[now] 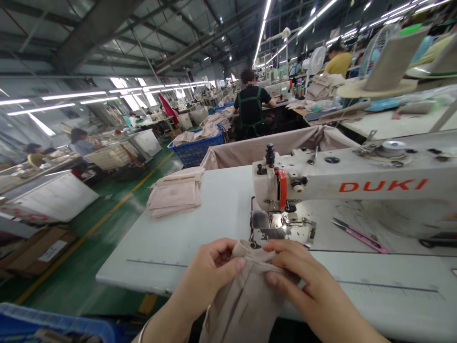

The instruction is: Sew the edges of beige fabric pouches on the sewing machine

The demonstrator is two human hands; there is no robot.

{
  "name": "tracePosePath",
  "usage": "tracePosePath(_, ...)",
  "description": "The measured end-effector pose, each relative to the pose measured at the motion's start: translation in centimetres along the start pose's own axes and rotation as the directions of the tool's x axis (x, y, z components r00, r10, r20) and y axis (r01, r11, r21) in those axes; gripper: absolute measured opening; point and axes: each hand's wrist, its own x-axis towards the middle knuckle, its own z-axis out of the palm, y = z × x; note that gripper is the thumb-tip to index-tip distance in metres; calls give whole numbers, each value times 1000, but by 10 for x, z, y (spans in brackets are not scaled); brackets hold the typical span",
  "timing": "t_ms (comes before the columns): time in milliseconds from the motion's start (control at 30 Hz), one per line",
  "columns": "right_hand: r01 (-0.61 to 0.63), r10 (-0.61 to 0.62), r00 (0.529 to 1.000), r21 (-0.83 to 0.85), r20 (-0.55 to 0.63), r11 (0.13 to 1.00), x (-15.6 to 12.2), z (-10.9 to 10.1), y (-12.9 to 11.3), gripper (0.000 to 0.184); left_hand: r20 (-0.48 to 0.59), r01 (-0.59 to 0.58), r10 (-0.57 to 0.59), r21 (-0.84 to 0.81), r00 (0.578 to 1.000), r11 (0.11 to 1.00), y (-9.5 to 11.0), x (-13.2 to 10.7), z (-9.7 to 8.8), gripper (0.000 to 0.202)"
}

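A beige piece of fabric (246, 295) hangs from both my hands over the front edge of the sewing table (221, 209). My left hand (219, 267) pinches its folded upper edge between thumb and fingers. On the other side, my right hand (296, 271) grips the same edge, fingers on top and thumb below. The held edge lies just in front of the needle area of a sewing machine (357, 171) marked DUKI. Which garment part the fabric is, I cannot tell.
Flat beige cut pieces (174, 193) lie stacked at the table's left. Pink-handled thread snips (360, 236) rest right of the needle area. Behind the table are a cloth-lined bin (235, 155), a blue basket (196, 150) and a seated person (252, 107). A blue crate (53, 317) stands lower left.
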Motion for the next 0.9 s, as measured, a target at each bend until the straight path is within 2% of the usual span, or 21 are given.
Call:
tracePosePath(133, 23, -23, 999, -6, 23, 1000, 4, -14, -11, 17, -80, 5, -24, -229, 997, 973, 4, -6, 6, 24)
tracePosePath(233, 4, -3, 1000, -31, 16, 1000, 3, -18, -14, 13, -134, -15, -26, -297, 991, 955, 0, -8, 8, 23)
tracePosePath(533, -80, 78, 995, 24, 61, 996, 1, -26, -25, 16, -174, -32, -15, -266, 985, 963, -5, -11, 10, 20)
tracePosePath(733, -146, 148, 988, -27, 51, 989, 4, -23, -27, 16, -152, -43, 7, -233, 988, 971, -5, -10, 8, 18)
tracePosePath(900, -175, 174, 983, 12, 57, 984, 7, -18, -22, 16, -145, -44, 13, -213, 989, 976, -6, -11, 8, 17)
